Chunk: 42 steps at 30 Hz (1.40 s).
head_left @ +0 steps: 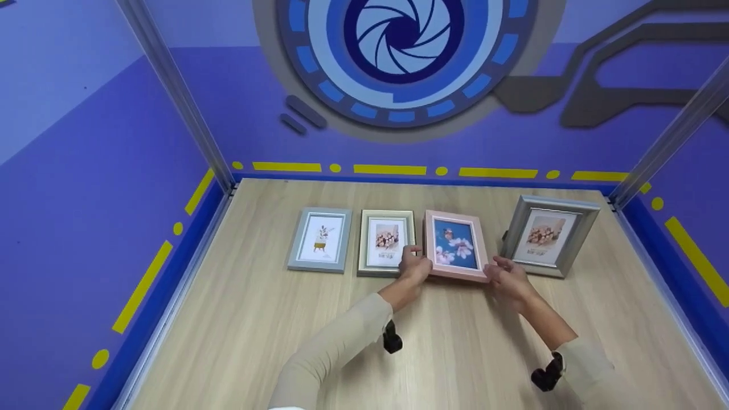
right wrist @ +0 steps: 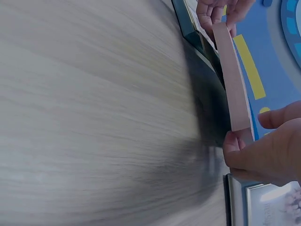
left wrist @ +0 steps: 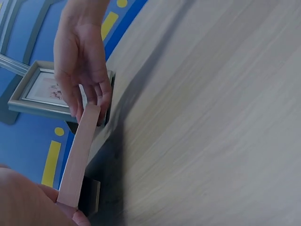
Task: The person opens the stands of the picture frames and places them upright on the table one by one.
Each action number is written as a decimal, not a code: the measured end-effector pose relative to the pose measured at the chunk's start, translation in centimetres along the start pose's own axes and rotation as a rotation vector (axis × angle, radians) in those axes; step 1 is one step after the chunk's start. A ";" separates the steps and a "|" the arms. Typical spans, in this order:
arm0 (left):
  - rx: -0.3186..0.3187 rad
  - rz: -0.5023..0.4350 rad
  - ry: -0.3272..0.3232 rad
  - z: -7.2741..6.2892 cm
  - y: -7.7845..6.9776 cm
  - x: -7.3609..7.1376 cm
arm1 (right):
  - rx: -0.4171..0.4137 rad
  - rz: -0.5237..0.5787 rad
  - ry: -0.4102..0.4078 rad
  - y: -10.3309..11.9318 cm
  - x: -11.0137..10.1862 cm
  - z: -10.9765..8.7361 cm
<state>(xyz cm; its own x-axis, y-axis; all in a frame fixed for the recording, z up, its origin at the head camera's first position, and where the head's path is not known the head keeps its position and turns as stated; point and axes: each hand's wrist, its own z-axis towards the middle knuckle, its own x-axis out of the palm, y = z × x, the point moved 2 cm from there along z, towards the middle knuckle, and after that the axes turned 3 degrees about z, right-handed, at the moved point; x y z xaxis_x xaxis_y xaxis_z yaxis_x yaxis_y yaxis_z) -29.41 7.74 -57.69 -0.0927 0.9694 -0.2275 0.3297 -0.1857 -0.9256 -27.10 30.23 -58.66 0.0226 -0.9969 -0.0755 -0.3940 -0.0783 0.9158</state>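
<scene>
A pink picture frame (head_left: pixel 454 246) with a blossom picture stands between the two hands, its lower edge raised off the table in the wrist views. At its lower left corner the left hand (head_left: pixel 414 267) pinches it, fingers and thumb on either side. The right hand (head_left: pixel 511 283) holds the lower right corner; in the right wrist view its fingertips curl beneath that corner and its thumb lies near the front face. Close by the left hand is a champagne-coloured frame (head_left: pixel 387 217), partly covered by the fingers. A larger silver frame (head_left: pixel 564 259) stands propped up beyond the right hand.
A light blue frame (head_left: pixel 319 239) is at the far left of the row. The wooden table (head_left: pixel 455 341) meets a blue printed wall (head_left: pixel 239 114) at the back, with metal posts (head_left: pixel 176 91) at its corners.
</scene>
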 end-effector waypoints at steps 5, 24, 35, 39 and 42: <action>-0.015 -0.085 0.007 -0.5 -0.5 -0.2 | 0.049 0.069 0.067 0.3 -0.3 0.4; -0.039 -0.119 0.379 -2.0 0.6 -3.1 | -0.001 0.089 0.183 0.4 0.2 0.2; 0.016 -0.066 0.425 -2.7 0.4 -3.9 | 0.012 0.098 0.201 0.4 0.1 -0.1; 0.061 -0.050 0.396 -2.9 0.1 -3.9 | -0.019 0.073 0.191 0.5 0.4 0.1; 0.108 -0.031 0.377 -3.1 -0.2 -4.0 | -0.056 0.038 0.178 0.4 0.6 0.2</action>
<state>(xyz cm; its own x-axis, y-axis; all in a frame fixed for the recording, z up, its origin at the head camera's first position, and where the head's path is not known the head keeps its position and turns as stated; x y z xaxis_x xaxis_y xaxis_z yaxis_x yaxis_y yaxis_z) -26.14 4.39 -55.68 0.2569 0.9622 -0.0904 0.2291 -0.1515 -0.9615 -27.46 29.59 -58.39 0.1727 -0.9846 0.0262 -0.3458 -0.0357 0.9376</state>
